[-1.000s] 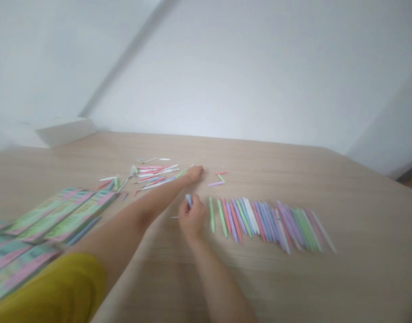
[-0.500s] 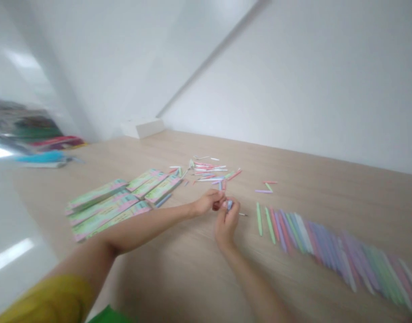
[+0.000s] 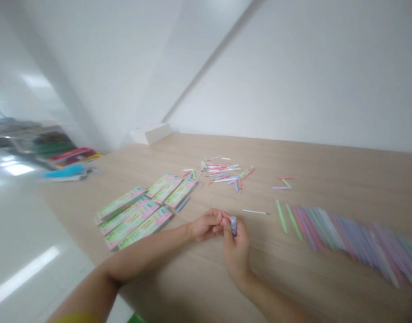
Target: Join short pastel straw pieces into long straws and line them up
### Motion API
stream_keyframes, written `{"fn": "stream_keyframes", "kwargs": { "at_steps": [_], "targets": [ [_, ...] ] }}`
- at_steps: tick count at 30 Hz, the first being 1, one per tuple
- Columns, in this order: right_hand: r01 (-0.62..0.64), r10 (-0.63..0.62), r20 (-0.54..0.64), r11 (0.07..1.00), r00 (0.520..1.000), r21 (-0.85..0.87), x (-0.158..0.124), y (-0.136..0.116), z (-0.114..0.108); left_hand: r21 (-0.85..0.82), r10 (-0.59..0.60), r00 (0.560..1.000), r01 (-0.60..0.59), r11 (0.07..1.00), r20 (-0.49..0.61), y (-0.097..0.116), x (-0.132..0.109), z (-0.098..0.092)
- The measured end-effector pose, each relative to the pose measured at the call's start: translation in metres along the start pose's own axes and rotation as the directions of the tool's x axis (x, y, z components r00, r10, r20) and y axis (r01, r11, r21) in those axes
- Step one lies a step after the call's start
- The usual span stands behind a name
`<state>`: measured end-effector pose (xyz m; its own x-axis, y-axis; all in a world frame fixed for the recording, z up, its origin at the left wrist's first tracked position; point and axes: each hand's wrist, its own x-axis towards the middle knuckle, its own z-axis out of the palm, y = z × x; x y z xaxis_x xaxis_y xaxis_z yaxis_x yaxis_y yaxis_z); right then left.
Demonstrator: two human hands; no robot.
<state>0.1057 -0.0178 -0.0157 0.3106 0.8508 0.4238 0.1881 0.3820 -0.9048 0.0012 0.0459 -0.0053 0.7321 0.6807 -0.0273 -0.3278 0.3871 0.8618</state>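
Observation:
My left hand [image 3: 211, 224] and my right hand [image 3: 238, 253] meet at the fingertips over the middle of the table. In my right hand, between thumb and curled fingers, sits a small blue-grey piece [image 3: 233, 225] of a kind I cannot make out. The fingers of my left hand are pinched together against it, and whatever they hold is hidden. Just beyond my right hand lies a thin white stick [image 3: 256, 211] with a dark tip. To the right, a long row of pastel pen-like sticks [image 3: 347, 233] lies side by side, blurred.
A loose pile of thin coloured sticks [image 3: 222, 169] lies farther back. Several pink-and-green boxes [image 3: 133, 220] lie at the left. A few short sticks [image 3: 282, 187] rest apart at the right. A white box [image 3: 152, 133] stands by the wall, and a blue item [image 3: 64, 171] lies at the left edge.
The camera view has shifted, so the table things appear farther right or lower. Both hands have come nearer to me, uncovering the white stick. They stay together around the small piece.

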Motion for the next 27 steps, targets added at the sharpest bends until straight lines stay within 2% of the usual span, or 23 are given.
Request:
{"fn": "stream_keyframes", "kwargs": {
  "at_steps": [2,5,7,10,13,16,18,19,21,23,25,27],
  "targets": [
    [-0.033,0.032,-0.020,0.999,0.999,-0.016,-0.001,-0.001,0.002,0.039,-0.034,0.999,0.033,0.999,0.023,0.001,0.000,-0.005],
    [-0.095,0.093,-0.039,0.994,0.995,-0.048,0.003,0.000,0.001,0.237,-0.075,0.992,0.048,0.970,0.106,0.001,0.004,-0.011],
    [-0.126,0.125,-0.026,0.990,0.992,-0.064,0.005,0.006,0.000,0.346,-0.076,0.992,0.035,0.938,0.104,-0.004,0.006,-0.013],
    [-0.140,0.138,-0.019,0.983,0.990,-0.117,0.003,0.020,0.000,0.411,-0.026,0.997,0.052,0.910,-0.068,-0.018,0.008,-0.010],
    [-0.173,0.172,-0.022,0.966,0.985,-0.193,0.001,0.036,0.002,0.504,-0.007,0.972,0.127,0.854,-0.233,-0.028,0.009,-0.006],
    [-0.177,0.173,-0.038,0.955,0.984,-0.239,0.005,0.047,0.003,0.568,-0.106,0.957,0.247,0.785,-0.270,-0.019,0.014,-0.010],
    [-0.169,0.155,-0.073,0.950,0.985,-0.264,0.012,0.051,0.001,0.592,-0.202,0.937,0.337,0.732,-0.284,-0.004,0.026,-0.018],
    [-0.173,0.155,-0.086,0.946,0.984,-0.273,0.017,0.051,-0.001,0.618,-0.209,0.925,0.370,0.693,-0.319,0.005,0.034,-0.023],
    [-0.197,0.179,-0.088,0.936,0.980,-0.293,0.026,0.051,-0.005,0.697,-0.092,0.896,0.400,0.595,-0.435,0.018,0.054,-0.033],
    [-0.228,0.215,-0.078,0.920,0.974,-0.317,0.035,0.052,-0.010,0.794,0.155,0.848,0.388,0.468,-0.506,0.023,0.077,-0.040],
    [-0.250,0.234,-0.089,0.893,0.968,-0.375,0.044,0.057,-0.017,0.880,0.388,0.792,0.394,0.265,-0.471,0.020,0.099,-0.044],
    [-0.254,0.227,-0.114,0.846,0.967,-0.468,0.053,0.065,-0.023,0.914,0.497,0.795,0.405,-0.011,-0.347,0.011,0.119,-0.044]
  ]
}}
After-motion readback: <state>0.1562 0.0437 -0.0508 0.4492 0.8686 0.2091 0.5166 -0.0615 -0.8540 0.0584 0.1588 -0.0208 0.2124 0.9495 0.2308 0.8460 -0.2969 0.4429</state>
